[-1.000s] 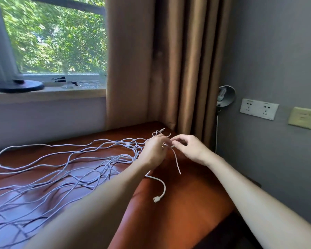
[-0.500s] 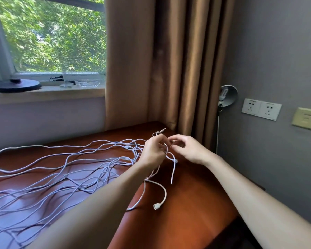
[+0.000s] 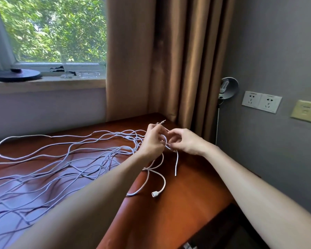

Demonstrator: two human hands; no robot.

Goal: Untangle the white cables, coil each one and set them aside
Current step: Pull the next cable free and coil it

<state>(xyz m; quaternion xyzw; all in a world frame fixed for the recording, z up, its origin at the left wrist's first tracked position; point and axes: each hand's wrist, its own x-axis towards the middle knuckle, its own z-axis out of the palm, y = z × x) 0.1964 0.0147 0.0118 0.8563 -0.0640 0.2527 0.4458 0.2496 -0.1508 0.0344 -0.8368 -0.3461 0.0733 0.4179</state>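
Several long white cables (image 3: 65,164) lie tangled across the left and middle of the reddish wooden table (image 3: 187,203). Their ends gather at the far right corner. There my left hand (image 3: 153,141) holds a small loop of cable, a thin plug tip sticking up above its fingers. My right hand (image 3: 184,141) pinches the same cable just beside it. A loose end (image 3: 176,166) hangs down below my right hand. Another end with a white connector (image 3: 154,194) lies on the table under my left wrist.
Brown curtains (image 3: 169,60) hang behind the table's far corner. A grey wall on the right carries white sockets (image 3: 261,101), a beige plate (image 3: 305,110) and a small round lamp (image 3: 228,87). A dark disc (image 3: 15,75) sits on the window sill. The table's right edge drops off near my right forearm.
Both hands stay at the far corner, working the cable into a small loop. The hanging end has swung lower, and the connector end has slid slightly toward me.
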